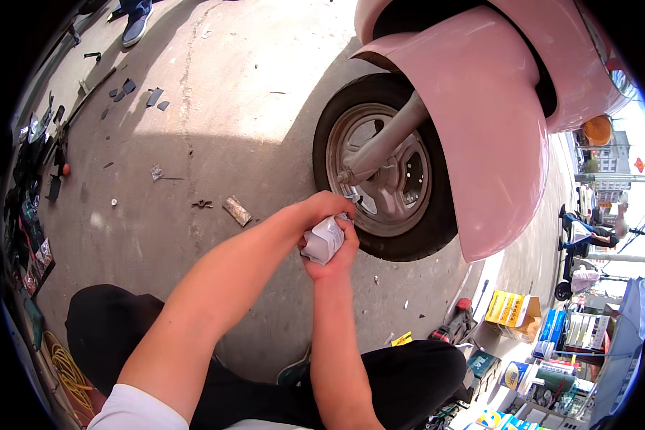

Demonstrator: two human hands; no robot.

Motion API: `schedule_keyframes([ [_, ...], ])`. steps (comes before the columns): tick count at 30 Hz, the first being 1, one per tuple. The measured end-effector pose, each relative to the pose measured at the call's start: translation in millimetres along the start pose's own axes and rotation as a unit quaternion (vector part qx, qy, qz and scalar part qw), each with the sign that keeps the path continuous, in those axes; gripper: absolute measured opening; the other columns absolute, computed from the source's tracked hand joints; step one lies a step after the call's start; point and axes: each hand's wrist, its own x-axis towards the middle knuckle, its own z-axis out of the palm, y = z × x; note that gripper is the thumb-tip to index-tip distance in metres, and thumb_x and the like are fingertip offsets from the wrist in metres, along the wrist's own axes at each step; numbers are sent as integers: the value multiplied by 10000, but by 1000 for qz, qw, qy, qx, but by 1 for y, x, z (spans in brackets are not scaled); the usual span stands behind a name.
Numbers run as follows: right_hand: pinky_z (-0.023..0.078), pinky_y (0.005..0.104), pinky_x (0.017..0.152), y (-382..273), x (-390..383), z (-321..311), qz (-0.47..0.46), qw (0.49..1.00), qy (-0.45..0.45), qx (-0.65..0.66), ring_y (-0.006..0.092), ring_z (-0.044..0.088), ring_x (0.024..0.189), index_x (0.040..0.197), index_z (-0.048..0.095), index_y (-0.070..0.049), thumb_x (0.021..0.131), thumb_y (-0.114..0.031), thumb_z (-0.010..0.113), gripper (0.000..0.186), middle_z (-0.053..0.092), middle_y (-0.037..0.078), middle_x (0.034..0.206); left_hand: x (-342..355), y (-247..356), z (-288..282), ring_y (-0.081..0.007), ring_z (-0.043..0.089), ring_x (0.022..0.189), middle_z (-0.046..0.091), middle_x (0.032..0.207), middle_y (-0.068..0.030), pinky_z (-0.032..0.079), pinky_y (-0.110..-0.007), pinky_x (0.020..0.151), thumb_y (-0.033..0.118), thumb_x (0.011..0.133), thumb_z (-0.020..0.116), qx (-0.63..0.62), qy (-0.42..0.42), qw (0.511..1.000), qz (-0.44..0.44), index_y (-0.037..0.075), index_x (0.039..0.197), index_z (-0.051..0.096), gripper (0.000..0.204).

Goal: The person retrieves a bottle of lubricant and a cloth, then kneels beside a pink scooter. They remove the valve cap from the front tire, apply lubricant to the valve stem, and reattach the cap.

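Observation:
A crumpled white packet [324, 241] sits between my two hands, just in front of the scooter's front wheel [437, 226]. My right hand [345, 249] is closed around it from below and the right. From above, my left hand [327, 206] bends over its upper end with curled fingers; the fingertips are partly hidden. Close beyond the left hand are the wheel's metal rim and hub, with the grey fork arm [383, 140] slanting down to the hub. A pink front fender [476, 122] covers part of the black tyre.
On the concrete lie a small clear packet [236, 211], a dark small part [202, 204] and black plastic scraps [154, 97]. Dark parts line the left edge, with a coiled yellow hose [70, 369] below. Boxes [512, 312] and a red-black tool [455, 324] are at lower right. Someone's shoe [137, 29] shows at top.

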Motion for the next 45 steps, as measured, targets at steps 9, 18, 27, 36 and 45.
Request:
schedule_keyframes([
  [9, 426, 345, 683, 2, 6, -3, -6, 1000, 12, 9, 212, 569, 850, 992, 588, -192, 757, -325, 528, 276, 611, 0, 947, 15, -10, -3, -183, 616, 733, 667, 830, -110, 488, -337, 653, 237, 682, 659, 137, -13, 987, 78, 6, 836, 687, 278],
  [18, 430, 348, 671, 0, 8, -7, 1, 1000, -4, 21, 217, 569, 838, 1016, 587, -187, 769, -315, 519, 286, 609, -1, 965, 8, -3, 2, -180, 608, 705, 666, 825, -113, 481, -338, 629, 210, 658, 679, 46, 15, 999, -3, -24, 822, 686, 286],
  [27, 439, 363, 724, 1, 8, -7, -10, 1000, 12, 16, 212, 563, 916, 1060, 576, -196, 778, -321, 514, 314, 606, -7, 1014, -5, 4, -1, -227, 651, 817, 682, 910, -111, 499, -308, 730, 206, 737, 632, 162, -5, 985, 54, 86, 920, 708, 232],
  [36, 426, 352, 712, -6, 6, -7, 9, 999, 26, -37, 219, 546, 930, 1067, 578, -201, 786, -335, 497, 322, 589, 9, 1048, 4, -3, 3, -272, 660, 905, 681, 996, -124, 509, -322, 785, 236, 744, 627, 176, 7, 983, 51, 151, 996, 703, 276],
  [45, 414, 359, 659, -14, 5, -1, 30, 996, 51, -64, 223, 550, 894, 1041, 576, -204, 768, -361, 487, 327, 587, 4, 1008, 9, -4, 11, -237, 661, 881, 688, 938, -147, 502, -334, 765, 269, 632, 691, -1, 69, 997, -35, 71, 842, 720, 290],
])
